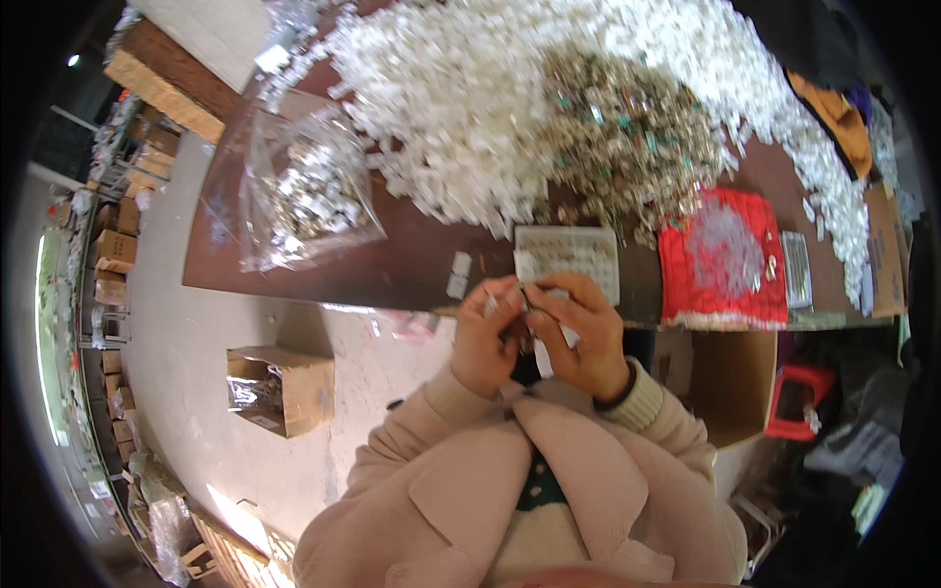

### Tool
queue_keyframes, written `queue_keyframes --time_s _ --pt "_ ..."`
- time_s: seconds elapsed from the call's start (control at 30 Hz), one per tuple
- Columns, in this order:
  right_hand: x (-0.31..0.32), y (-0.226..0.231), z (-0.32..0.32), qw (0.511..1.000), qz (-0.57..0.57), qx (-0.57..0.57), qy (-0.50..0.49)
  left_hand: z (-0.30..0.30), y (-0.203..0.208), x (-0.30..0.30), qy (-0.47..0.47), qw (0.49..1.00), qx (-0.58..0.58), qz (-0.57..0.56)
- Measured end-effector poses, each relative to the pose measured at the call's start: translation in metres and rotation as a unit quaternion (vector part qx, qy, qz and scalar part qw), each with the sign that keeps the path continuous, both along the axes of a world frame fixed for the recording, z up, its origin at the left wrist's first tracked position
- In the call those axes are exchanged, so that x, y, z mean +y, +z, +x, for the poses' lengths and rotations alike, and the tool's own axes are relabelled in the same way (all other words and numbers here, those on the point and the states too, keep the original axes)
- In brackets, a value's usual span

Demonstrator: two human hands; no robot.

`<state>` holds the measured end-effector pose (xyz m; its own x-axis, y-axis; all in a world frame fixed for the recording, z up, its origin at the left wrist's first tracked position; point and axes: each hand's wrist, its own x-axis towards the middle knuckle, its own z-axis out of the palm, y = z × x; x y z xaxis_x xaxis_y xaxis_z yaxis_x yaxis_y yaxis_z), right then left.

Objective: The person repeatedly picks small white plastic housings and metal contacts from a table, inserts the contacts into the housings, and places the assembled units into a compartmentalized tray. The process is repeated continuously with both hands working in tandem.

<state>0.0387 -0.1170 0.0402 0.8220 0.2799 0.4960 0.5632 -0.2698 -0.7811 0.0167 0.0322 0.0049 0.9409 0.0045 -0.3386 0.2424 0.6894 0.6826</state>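
My left hand (483, 335) and my right hand (585, 334) meet at the table's front edge, fingertips pinched together around something small. That piece is mostly hidden by the fingers, and its kind does not show. Just beyond my hands lies a white tray (596, 241) divided into small compartments, its near side partly covered by my right hand. Two small white cards (458, 275) lie on the table left of the tray. Behind it spreads a heap of small gold-coloured pieces (627, 137), with glints of green, against a large pile of small white pieces (451, 118).
A clear plastic bag (312, 196) of shiny pieces lies at the left on the brown table (412, 269). To the right are a red cloth (676, 274) with clear plastic bits and a pale labelled card (796, 269). Cardboard boxes (309, 392) and a red stool (799, 402) stand below.
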Motion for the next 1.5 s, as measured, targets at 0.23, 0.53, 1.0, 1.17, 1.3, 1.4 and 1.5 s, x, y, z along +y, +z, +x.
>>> queue_keyframes --time_s 0.23,0.53,1.0,1.17,1.3,1.4,1.5 --pt "-0.003 0.003 0.015 0.914 0.221 0.339 0.011 -0.010 0.012 0.002 -0.030 0.994 0.011 -0.103" --pt "-0.002 0.000 0.016 0.983 0.166 0.034 0.071 -0.010 0.011 0.002 -0.060 0.984 0.023 -0.166" --pt "-0.002 -0.007 0.012 0.989 0.115 -0.083 0.048 -0.019 0.003 -0.011 -0.082 0.989 -0.098 0.076" --pt "-0.032 -0.007 0.000 0.993 -0.024 -0.116 0.030 -0.012 0.005 -0.019 -0.061 0.984 0.025 -0.166" --pt "-0.081 -0.013 -0.004 0.997 -0.050 -0.012 -0.063 -0.010 0.000 -0.023 -0.130 0.988 -0.001 -0.082" --pt "-0.128 -0.023 0.013 0.944 -0.129 -0.011 -0.302 -0.009 -0.005 -0.026 -0.086 0.996 0.004 -0.030" --pt "-0.159 -0.037 0.025 0.923 -0.141 0.024 -0.356 -0.010 -0.003 -0.030 -0.057 0.995 0.056 -0.052"
